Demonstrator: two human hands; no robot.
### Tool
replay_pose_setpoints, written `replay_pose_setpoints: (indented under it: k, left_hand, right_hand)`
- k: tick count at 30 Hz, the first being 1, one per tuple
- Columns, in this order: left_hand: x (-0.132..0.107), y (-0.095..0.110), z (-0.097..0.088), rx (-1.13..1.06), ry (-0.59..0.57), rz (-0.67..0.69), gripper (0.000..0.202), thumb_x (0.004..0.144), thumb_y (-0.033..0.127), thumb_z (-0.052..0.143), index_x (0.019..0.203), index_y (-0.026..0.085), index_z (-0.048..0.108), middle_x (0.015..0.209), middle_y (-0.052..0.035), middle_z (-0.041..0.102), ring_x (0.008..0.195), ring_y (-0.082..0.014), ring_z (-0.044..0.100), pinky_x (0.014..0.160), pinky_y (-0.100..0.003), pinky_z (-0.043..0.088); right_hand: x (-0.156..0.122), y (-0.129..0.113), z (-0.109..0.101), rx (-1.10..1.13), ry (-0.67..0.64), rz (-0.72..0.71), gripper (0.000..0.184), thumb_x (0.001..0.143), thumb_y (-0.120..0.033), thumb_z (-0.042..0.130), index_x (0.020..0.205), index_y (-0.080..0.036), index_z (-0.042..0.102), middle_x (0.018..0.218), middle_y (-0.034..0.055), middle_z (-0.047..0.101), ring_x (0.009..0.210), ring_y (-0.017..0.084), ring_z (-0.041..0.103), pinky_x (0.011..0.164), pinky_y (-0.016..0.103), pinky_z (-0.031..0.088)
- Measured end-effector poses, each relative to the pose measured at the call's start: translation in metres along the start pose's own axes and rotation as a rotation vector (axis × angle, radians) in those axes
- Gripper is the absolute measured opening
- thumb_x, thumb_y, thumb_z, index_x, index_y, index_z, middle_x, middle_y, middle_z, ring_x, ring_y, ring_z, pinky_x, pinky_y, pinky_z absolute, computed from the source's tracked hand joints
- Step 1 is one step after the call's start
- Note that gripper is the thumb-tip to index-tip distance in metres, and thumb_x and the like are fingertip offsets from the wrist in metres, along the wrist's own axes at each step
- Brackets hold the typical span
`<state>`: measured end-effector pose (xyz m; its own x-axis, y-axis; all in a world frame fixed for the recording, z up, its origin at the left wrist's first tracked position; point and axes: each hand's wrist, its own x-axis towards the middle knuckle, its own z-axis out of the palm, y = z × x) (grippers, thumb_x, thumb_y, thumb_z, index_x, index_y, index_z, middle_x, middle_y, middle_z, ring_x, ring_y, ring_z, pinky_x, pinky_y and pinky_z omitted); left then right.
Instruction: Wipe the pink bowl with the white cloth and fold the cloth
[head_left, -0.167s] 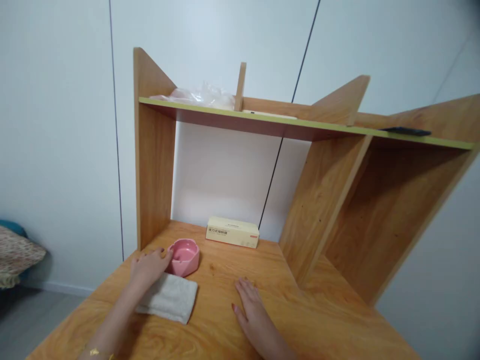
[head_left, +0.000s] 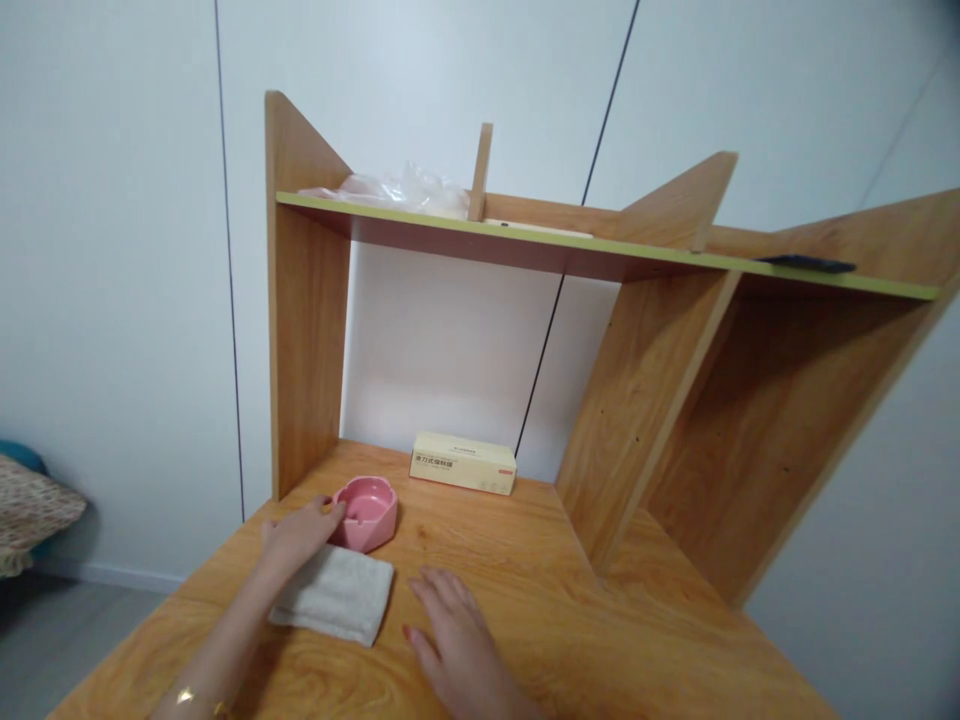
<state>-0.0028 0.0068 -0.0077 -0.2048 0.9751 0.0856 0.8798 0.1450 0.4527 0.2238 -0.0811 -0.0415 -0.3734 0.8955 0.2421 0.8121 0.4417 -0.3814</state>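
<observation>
A pink, angular ashtray (head_left: 375, 520) with notches in its rim sits on the wooden desk. My left hand (head_left: 301, 535) is closed on its left rim, a fingertip reaching over the edge; some of the fingers are hidden. Just in front of the ashtray lies a folded grey-white cloth (head_left: 341, 597), partly covered by my left forearm. To the right of the cloth, my right hand (head_left: 459, 630) is low over the desk with its fingers stretched out and nothing in it.
A cream box (head_left: 463, 464) with printed lettering stands at the back of the desk (head_left: 600, 650). Above runs a shelf (head_left: 420, 222) bearing a clear plastic bag (head_left: 409, 190) and a dark flat thing (head_left: 806, 263). Upright panels (head_left: 637, 400) stand on the right.
My right hand has moved left across the desk, closer to the cloth and ashtray. My left hand stays at the ashtray's rim.
</observation>
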Motion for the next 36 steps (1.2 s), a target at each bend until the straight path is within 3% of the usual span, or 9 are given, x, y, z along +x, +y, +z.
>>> replay_pose_setpoints:
  k: [4, 8, 12, 16, 22, 28, 30, 33, 36]
  left_hand:
    - [0.004, -0.003, 0.005, -0.054, -0.068, -0.016, 0.047, 0.080, 0.044, 0.033, 0.104, 0.014, 0.058, 0.107, -0.0136, 0.061, 0.103, -0.0317, 0.053, 0.088, -0.045, 0.033]
    - [0.009, -0.006, 0.011, -0.097, -0.086, -0.017, 0.049, 0.079, 0.047, 0.032, 0.100, 0.012, 0.060, 0.101, -0.0127, 0.064, 0.097, -0.0285, 0.057, 0.079, -0.034, 0.041]
    - [0.010, -0.006, 0.016, -0.131, -0.086, -0.022, 0.046, 0.079, 0.044, 0.031, 0.089, 0.012, 0.062, 0.088, -0.0130, 0.067, 0.086, -0.0282, 0.062, 0.069, -0.031, 0.044]
    - [0.007, -0.004, 0.017, -0.187, -0.117, -0.021, 0.047, 0.081, 0.045, 0.028, 0.084, 0.013, 0.062, 0.067, -0.0092, 0.068, 0.062, -0.0245, 0.065, 0.059, -0.029, 0.045]
    - [0.004, -0.001, 0.018, -0.239, -0.115, -0.038, 0.042, 0.080, 0.041, 0.032, 0.079, 0.012, 0.062, 0.062, -0.0106, 0.067, 0.063, -0.0260, 0.065, 0.062, -0.031, 0.045]
    - [-0.004, 0.014, 0.027, -0.323, -0.173, 0.011, 0.043, 0.081, 0.036, 0.028, 0.073, 0.010, 0.062, 0.041, -0.0062, 0.058, 0.050, -0.0229, 0.063, 0.051, -0.027, 0.045]
    - [-0.010, 0.023, 0.033, -0.360, -0.201, 0.044, 0.043, 0.082, 0.035, 0.027, 0.075, 0.011, 0.061, 0.039, -0.0041, 0.057, 0.045, -0.0203, 0.061, 0.048, -0.025, 0.045]
    - [-0.020, 0.037, 0.044, -0.407, -0.238, 0.087, 0.041, 0.082, 0.032, 0.025, 0.077, 0.011, 0.060, 0.039, -0.0031, 0.057, 0.040, -0.0178, 0.059, 0.043, -0.023, 0.043]
    - [-0.030, 0.047, 0.053, -0.437, -0.270, 0.124, 0.042, 0.082, 0.031, 0.023, 0.076, 0.010, 0.059, 0.040, -0.0039, 0.057, 0.038, -0.0174, 0.058, 0.040, -0.022, 0.042]
  right_hand:
    - [0.022, -0.045, 0.007, -0.139, -0.017, -0.190, 0.050, 0.072, -0.036, 0.059, 0.118, -0.021, 0.045, 0.111, 0.0063, 0.056, 0.097, 0.023, 0.050, 0.082, 0.037, 0.040]
    - [0.042, -0.056, 0.014, -0.337, -0.016, -0.224, 0.016, 0.078, -0.023, 0.052, 0.092, -0.018, 0.058, 0.087, 0.0061, 0.061, 0.084, 0.020, 0.052, 0.075, 0.034, 0.040]
    - [0.042, -0.036, 0.005, -0.405, -0.006, -0.143, 0.017, 0.078, -0.013, 0.046, 0.085, -0.019, 0.060, 0.083, 0.0042, 0.064, 0.084, 0.020, 0.053, 0.077, 0.033, 0.036]
    - [0.028, 0.008, -0.023, -0.443, 0.034, 0.004, 0.026, 0.072, -0.006, 0.044, 0.088, -0.021, 0.059, 0.089, 0.0035, 0.064, 0.089, 0.022, 0.052, 0.078, 0.033, 0.032]
    - [0.008, 0.070, -0.056, -0.519, 0.137, 0.301, 0.027, 0.069, -0.005, 0.042, 0.087, -0.016, 0.059, 0.090, 0.0101, 0.062, 0.089, 0.027, 0.049, 0.074, 0.036, 0.029]
    - [0.010, 0.076, -0.042, -0.361, 0.175, 0.189, 0.030, 0.075, -0.027, 0.049, 0.104, -0.019, 0.056, 0.099, 0.0082, 0.058, 0.093, 0.025, 0.047, 0.080, 0.034, 0.031]
    - [0.013, 0.077, -0.034, -0.310, 0.191, 0.172, 0.024, 0.078, -0.027, 0.046, 0.097, -0.020, 0.060, 0.093, 0.0082, 0.060, 0.091, 0.024, 0.048, 0.080, 0.033, 0.032]
    - [0.017, 0.079, -0.025, -0.137, 0.325, 0.180, 0.023, 0.082, -0.025, 0.039, 0.085, -0.019, 0.062, 0.082, 0.0073, 0.061, 0.083, 0.022, 0.052, 0.075, 0.031, 0.036]
    - [0.018, 0.077, -0.020, 0.102, 0.508, 0.167, 0.025, 0.083, -0.026, 0.036, 0.086, -0.019, 0.060, 0.082, 0.0058, 0.061, 0.078, 0.019, 0.054, 0.068, 0.027, 0.040]
